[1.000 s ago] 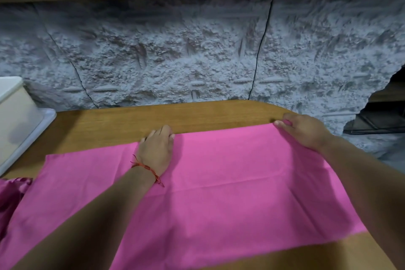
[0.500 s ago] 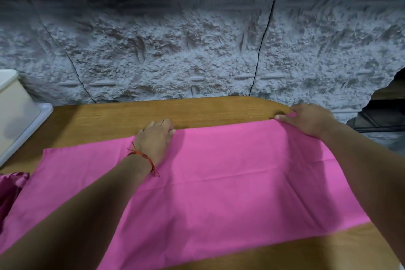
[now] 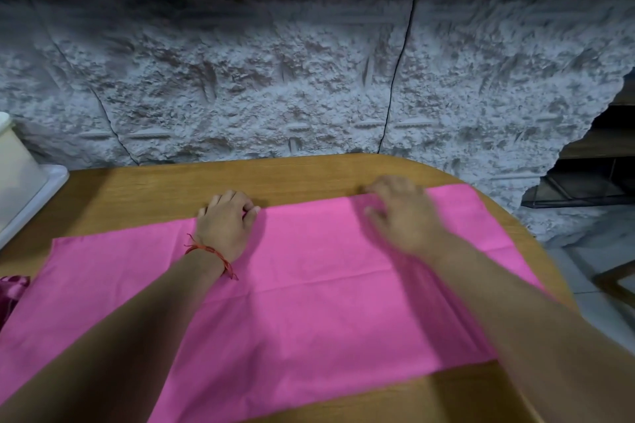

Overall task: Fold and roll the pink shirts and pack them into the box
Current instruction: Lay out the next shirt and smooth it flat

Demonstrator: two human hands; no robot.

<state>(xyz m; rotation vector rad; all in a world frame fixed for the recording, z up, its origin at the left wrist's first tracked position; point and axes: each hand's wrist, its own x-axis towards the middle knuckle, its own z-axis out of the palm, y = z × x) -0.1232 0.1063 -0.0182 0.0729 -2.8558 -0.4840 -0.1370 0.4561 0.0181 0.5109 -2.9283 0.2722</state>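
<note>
A pink shirt [image 3: 309, 292] lies flat and spread wide across the wooden table [image 3: 154, 189]. My left hand [image 3: 225, 221], with a red thread on the wrist, rests on the shirt's far edge, fingers curled at the hem. My right hand [image 3: 400, 213] is blurred by motion and lies flat with spread fingers on the far edge, right of the left hand. A white box [image 3: 13, 165] stands at the table's left edge, partly out of frame.
A white lid or tray [image 3: 37, 196] lies under the box at the left. A bit of dark pink satin cloth [image 3: 12, 288] shows at the left edge. A rough grey stone wall [image 3: 309, 79] rises behind the table. The table's right corner is rounded.
My right hand has slid left along the shirt's far edge from the right corner toward the middle. My left hand has stayed at about the same spot on the hem.
</note>
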